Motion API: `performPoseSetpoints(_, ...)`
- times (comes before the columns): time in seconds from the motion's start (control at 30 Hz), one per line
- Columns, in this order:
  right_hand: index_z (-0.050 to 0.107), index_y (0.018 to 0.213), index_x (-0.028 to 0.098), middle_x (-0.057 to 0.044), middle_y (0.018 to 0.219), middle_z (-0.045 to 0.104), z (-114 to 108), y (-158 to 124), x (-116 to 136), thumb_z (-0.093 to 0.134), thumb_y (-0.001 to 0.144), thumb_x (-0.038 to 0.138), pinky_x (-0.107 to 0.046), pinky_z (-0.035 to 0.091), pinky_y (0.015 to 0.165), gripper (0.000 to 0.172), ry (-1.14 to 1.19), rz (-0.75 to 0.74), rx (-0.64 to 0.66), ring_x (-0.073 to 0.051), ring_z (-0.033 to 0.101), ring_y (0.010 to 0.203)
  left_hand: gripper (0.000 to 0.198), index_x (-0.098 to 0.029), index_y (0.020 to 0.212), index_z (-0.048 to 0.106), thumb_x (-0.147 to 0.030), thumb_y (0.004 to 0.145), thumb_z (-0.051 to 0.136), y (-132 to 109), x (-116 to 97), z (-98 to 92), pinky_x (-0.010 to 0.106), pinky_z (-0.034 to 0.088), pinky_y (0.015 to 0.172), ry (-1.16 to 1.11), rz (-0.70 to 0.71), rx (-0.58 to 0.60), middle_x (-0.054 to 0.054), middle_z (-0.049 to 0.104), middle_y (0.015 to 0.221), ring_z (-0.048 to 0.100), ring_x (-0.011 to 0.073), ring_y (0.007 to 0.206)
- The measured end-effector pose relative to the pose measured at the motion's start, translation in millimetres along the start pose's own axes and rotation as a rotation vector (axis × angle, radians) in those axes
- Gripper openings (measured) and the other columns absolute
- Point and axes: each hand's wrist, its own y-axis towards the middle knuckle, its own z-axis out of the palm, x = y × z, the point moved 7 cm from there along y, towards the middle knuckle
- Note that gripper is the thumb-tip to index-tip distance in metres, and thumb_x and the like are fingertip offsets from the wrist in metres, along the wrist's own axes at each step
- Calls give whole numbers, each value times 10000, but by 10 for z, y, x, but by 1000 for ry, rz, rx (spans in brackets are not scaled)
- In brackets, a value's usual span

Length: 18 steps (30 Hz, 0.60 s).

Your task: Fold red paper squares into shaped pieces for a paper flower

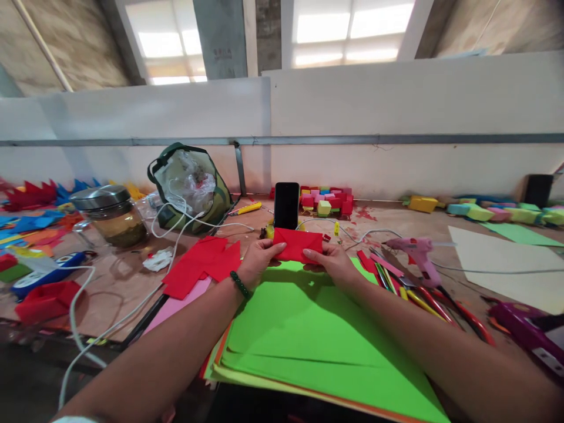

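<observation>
- Left hand (258, 258): fingers (269, 249) pinched shut on the left end of the folded red paper (297, 244); thumb on the near face.
- Right hand (332, 261): fingers closed on the right end of the same paper, index finger laid along its lower edge.
- Folded red paper: held roughly level between both hands, lifted just above the far edge of the green paper stack (308, 341), near the middle of the table (388, 220).
- Green paper stack: several large sheets fanned out under both forearms, with yellow and orange sheets showing at the near edge.
- Beaded bracelet (240, 285): dark green, on the left wrist.
- Smartphone (286, 204): propped upright just behind the folded red paper, screen dark, no readable logo.
- Loose red paper pieces (200, 264): flat on the table, just left of the left hand, overlapping a pink sheet (176, 305).
- Pink glue gun (418, 252): right of the right hand, nozzle pointing right, lying beside a row of pencils and pens (423, 299).
- Coloured paper cubes (326, 200): clustered against the back wall, right of the smartphone.
- Green bag (194, 185): open, behind the loose red pieces, white cable (132, 308) trailing from that area to the table's near edge.
- Glass jar (110, 214): metal lid on, left of the bag.
- Pillar (222, 54): faint marking, too blurred to read.
</observation>
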Motion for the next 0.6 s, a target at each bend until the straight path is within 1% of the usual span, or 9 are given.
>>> performPoseSetpoints(0.13, 724, 716, 170, -27, 654, 717, -20, -8, 51, 845, 557, 429, -251, 560, 501, 326, -13, -35, -31, -142, 653, 512, 426, -135, 758, 677, -473, 551, 832, -3, 18, 3, 170, 405, 431, -3, -51, 19, 32, 699, 672, 660, 135, 537)
performPoseSetpoints(0.27, 735, 745, 166, -32, 693, 723, -19, -29, 92, 838, 565, 413, -281, 573, 548, 323, -32, -73, -50, -139, 639, 528, 410, -133, 759, 674, -447, 556, 843, -2, 26, 8, 166, 398, 429, 1, -67, 38, 45, 712, 701, 675, 143, 543)
performPoseSetpoints(0.37, 739, 768, 165, -39, 742, 729, -15, -34, 103, 833, 572, 404, -286, 577, 577, 323, -39, -89, -48, -132, 632, 553, 383, -127, 738, 682, -409, 545, 856, 4, 26, -1, 172, 419, 456, -3, -60, 27, 46, 711, 690, 660, 130, 542)
performPoseSetpoints(0.47, 733, 805, 167, -38, 777, 729, -17, -29, 113, 832, 569, 400, -274, 571, 571, 345, -38, -99, -43, -125, 623, 567, 377, -123, 708, 686, -391, 515, 868, 8, 23, -3, 174, 433, 469, -9, -52, 19, 33, 701, 668, 635, 112, 526)
performPoseSetpoints(0.6, 719, 850, 152, -36, 767, 719, -16, -27, 134, 832, 559, 396, -257, 551, 548, 396, -34, -107, -35, -115, 605, 558, 373, -115, 683, 684, -367, 487, 878, 8, 11, -3, 171, 436, 468, -19, -45, 12, 16, 681, 640, 604, 90, 506)
